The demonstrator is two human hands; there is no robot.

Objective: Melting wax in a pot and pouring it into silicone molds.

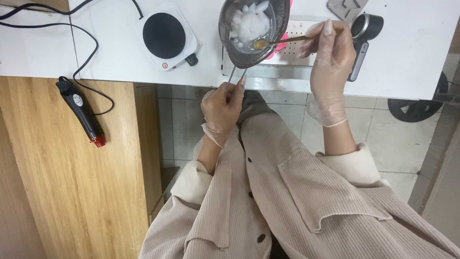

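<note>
- Left hand (221,106), gloved: grip clamped on wire handle of dented grey metal melting pot (253,31), above white worktop (115,52).
- Right hand (329,57): grip pinched on thin brass spoon (282,41), bowl inside pot, beside white wax lumps (249,23).
- Step: stirring; looks part-melted.

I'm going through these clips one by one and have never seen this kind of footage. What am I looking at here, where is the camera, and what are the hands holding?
There is no machine: a person's own two gloved hands, filmed looking down from a camera on their head. The left hand grips the thin handle of a small metal pot holding white lumps in clear liquid. The right hand holds a spoon dipped into the pot. On the white table lie a small electric hotplate and a black and silver tool. A black heat gun lies on the wooden surface beside it.
</note>
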